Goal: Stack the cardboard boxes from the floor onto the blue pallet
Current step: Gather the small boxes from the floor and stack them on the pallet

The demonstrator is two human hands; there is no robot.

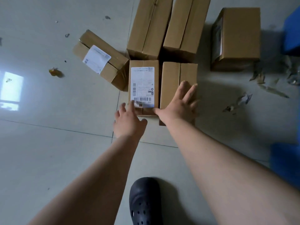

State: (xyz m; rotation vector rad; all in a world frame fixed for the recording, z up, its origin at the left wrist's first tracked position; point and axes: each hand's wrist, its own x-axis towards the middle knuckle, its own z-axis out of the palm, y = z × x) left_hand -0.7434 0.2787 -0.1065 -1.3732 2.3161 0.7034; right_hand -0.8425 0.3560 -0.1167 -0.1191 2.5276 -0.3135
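Several cardboard boxes lie on the tiled floor. A labelled box (143,85) lies in the middle, beside a plain box (177,75) on its right. My left hand (128,122) hovers at the labelled box's near left corner, fingers spread, holding nothing. Spread flat, my right hand (181,103) rests on the plain box's near end, its thumb reaching toward the labelled box. Two long boxes (149,26) (185,25) lie behind them. A tilted labelled box (100,59) is at the left and a separate box (238,36) at the right. Blue pallet parts (292,26) (285,163) show at the right edge.
Torn paper and tape scraps (269,88) litter the floor to the right of the boxes. Small bits of debris (55,72) dot the floor at the left. My dark clog shoe (146,202) stands at the bottom centre.
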